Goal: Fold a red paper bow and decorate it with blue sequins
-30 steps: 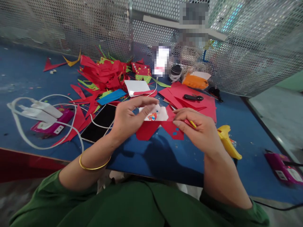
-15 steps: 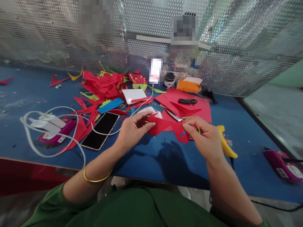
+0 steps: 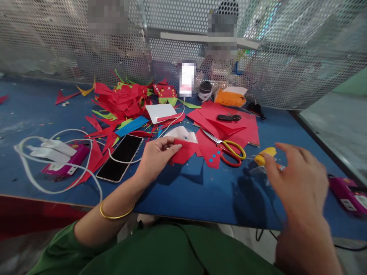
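My left hand pinches a red paper piece between thumb and fingers, over the blue table. Just behind it lies a white paper. To its right, scissors with red and yellow handles lie by a red paper bearing blue squares. My right hand is raised at the right with thumb and fingers apart and nothing in between. Close to its fingertips is a yellow tool, partly hidden by the hand.
Red paper scraps heap at the back left. A black phone, white cables and a purple power strip lie left. Red sheets and an orange packet lie behind the scissors. A mesh screen stands behind.
My right hand has let go of the red paper by the scissors and moved right to the yellow tool. My left hand keeps its pinch. The camera view has shifted slightly.
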`<action>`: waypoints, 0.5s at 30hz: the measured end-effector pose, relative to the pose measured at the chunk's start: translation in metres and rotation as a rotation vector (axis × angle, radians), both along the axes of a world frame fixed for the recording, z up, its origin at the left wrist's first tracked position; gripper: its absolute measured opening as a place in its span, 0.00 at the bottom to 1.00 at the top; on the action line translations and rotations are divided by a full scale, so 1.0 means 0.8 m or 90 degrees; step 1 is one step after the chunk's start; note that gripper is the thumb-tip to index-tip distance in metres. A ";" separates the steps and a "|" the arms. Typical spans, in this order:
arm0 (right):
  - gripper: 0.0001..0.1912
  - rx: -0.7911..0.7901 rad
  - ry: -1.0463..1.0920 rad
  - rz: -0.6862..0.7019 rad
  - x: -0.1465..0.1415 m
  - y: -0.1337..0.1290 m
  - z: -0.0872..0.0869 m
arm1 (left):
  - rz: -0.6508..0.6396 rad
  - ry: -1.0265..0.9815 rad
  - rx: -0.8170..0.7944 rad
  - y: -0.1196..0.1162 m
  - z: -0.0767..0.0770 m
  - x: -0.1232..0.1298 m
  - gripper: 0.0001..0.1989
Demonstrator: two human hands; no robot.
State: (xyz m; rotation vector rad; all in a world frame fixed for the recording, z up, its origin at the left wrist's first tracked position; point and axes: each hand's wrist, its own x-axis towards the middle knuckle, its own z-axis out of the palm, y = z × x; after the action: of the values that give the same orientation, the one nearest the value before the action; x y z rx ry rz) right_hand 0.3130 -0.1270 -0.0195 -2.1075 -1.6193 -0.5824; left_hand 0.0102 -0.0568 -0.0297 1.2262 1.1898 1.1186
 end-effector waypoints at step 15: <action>0.14 -0.306 0.104 -0.011 0.097 -0.002 -0.021 | -0.026 -0.016 -0.028 0.008 -0.001 -0.008 0.10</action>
State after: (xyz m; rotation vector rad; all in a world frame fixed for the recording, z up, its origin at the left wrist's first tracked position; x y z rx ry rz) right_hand 0.3909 -0.1284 -0.0359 -2.4248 -1.7776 -0.0152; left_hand 0.0041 -0.0503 -0.0304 1.1937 1.1598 1.0700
